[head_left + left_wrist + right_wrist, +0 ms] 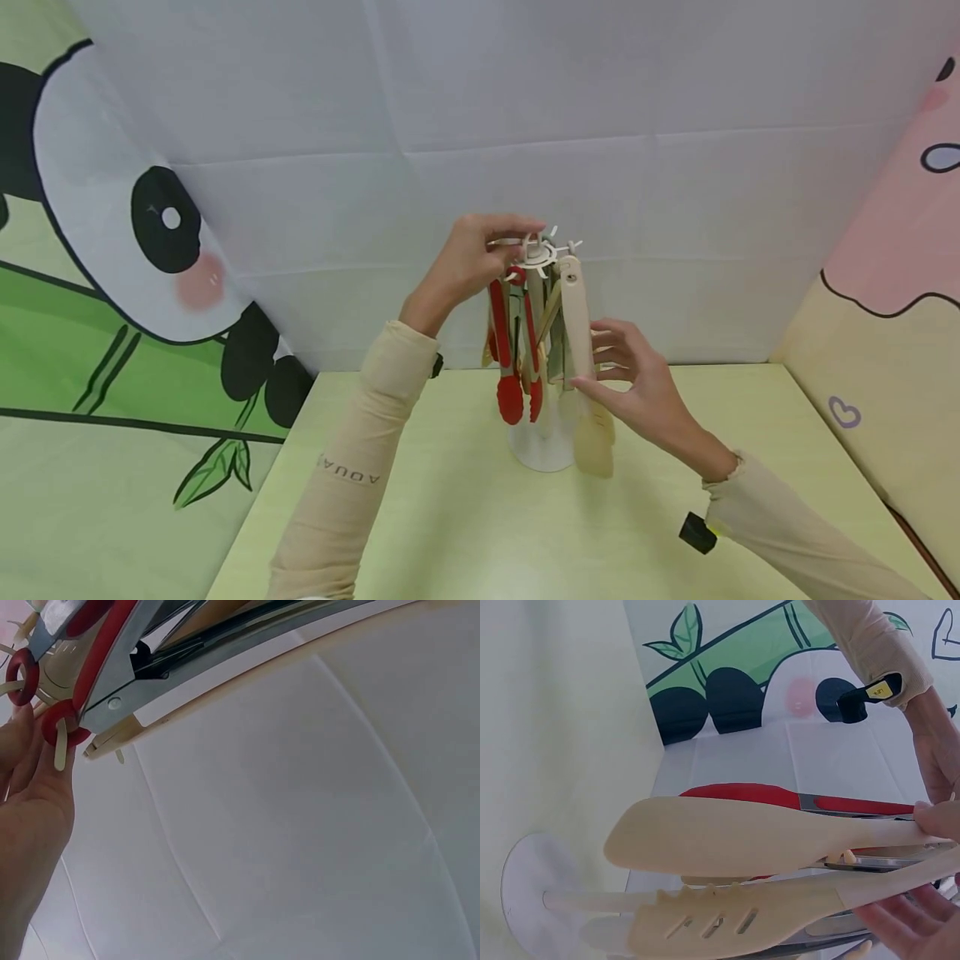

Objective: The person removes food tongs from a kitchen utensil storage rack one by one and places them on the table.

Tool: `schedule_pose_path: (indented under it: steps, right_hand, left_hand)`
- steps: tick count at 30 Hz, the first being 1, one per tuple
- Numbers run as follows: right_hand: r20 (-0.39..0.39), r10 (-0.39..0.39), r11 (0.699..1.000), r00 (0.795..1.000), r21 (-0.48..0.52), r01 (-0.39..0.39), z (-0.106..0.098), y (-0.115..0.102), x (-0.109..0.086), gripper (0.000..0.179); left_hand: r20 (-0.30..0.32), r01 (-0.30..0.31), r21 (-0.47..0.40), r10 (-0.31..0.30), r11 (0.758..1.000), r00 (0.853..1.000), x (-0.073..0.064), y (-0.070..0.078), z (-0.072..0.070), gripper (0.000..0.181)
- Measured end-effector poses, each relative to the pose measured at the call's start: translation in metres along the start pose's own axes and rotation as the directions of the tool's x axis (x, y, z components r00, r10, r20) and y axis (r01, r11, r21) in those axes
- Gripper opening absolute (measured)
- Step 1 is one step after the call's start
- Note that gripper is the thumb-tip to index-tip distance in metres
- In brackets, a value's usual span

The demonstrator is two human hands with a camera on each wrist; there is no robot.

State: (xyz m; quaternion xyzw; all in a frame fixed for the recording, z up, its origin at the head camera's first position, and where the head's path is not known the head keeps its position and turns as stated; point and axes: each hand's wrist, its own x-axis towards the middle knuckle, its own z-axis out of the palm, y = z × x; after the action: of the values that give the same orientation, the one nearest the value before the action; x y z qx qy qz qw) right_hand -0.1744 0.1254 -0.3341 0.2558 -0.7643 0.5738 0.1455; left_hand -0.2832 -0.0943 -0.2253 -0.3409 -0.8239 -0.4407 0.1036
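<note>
A white utensil stand (542, 457) with a hooked top ring stands on the table. My left hand (474, 252) holds that ring at its top left, fingers over it and thumb at its side. From the hooks hang red-handled tongs (510, 400), cream spatula tongs (576, 308) and several other utensils, partly hidden behind these. My right hand (637, 379) grips the spatula tongs partway down. In the right wrist view, its thumb lies along the plain blade's arm (877, 831) and its fingers lie under the slotted, toothed blade (727, 922).
The pale yellow table (465, 533) ends at a white cloth wall (300, 208) just behind the stand. A panda-printed cloth (97, 233) hangs on the left and a pink-and-cream one (892, 250) on the right. Black wrist cameras (697, 533) are strapped to the sleeves.
</note>
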Motion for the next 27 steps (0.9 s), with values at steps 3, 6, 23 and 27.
schedule_pose_path:
  steps: [3, 6, 23, 27]
  right_hand:
    - [-0.014, 0.013, 0.999, 1.0, -0.035, -0.013, -0.004, 0.013, -0.004, 0.067]
    - [-0.027, 0.025, 0.998, 0.999, -0.062, -0.026, -0.007, 0.021, -0.006, 0.067]
    - [-0.156, 0.033, 0.969, 0.987, -0.237, -0.07, -0.016, 0.028, -0.011, 0.063]
    - [-0.175, 0.036, 0.956, 0.984, -0.282, -0.085, -0.02, 0.029, -0.013, 0.061]
  left_hand:
    - [0.001, 0.009, -0.002, -0.009, 1.0, 1.0, 0.0, 0.0, 0.001, 0.033]
    - [0.001, 0.022, -0.014, -0.022, 1.0, 1.0, 0.0, 0.0, 0.002, 0.033]
    - [-0.007, 0.037, -0.054, -0.038, 0.998, 0.999, 0.0, 0.001, 0.001, 0.035]
    - [-0.005, 0.049, -0.074, -0.049, 0.996, 0.999, 0.0, 0.002, 0.003, 0.036]
